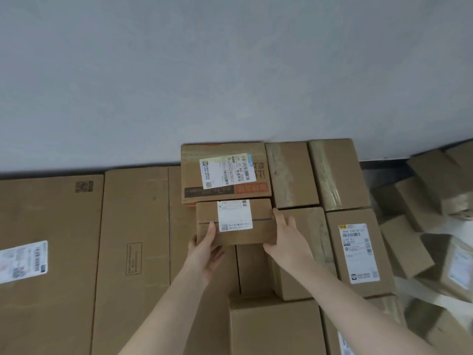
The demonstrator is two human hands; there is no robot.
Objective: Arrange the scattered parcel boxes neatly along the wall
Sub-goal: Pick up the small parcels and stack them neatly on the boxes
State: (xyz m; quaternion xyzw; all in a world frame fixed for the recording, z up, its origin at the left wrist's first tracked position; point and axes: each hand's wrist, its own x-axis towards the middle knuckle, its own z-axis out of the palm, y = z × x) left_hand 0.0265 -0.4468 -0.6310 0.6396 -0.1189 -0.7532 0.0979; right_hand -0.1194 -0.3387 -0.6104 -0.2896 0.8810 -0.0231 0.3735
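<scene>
Grey wall [230, 60] behind, floor below packed with parcels. Head view: small labelled box [234, 224] just in front of orange-printed box [225, 172], close against it. Left hand [204, 248] and right hand [286, 239] at its ends, each grip pinching the box. Squared rows [332, 175] right of orange-printed box done. Tumbled heap [422, 226] farther right left to sort. All taped shut, contents unseen.
</scene>
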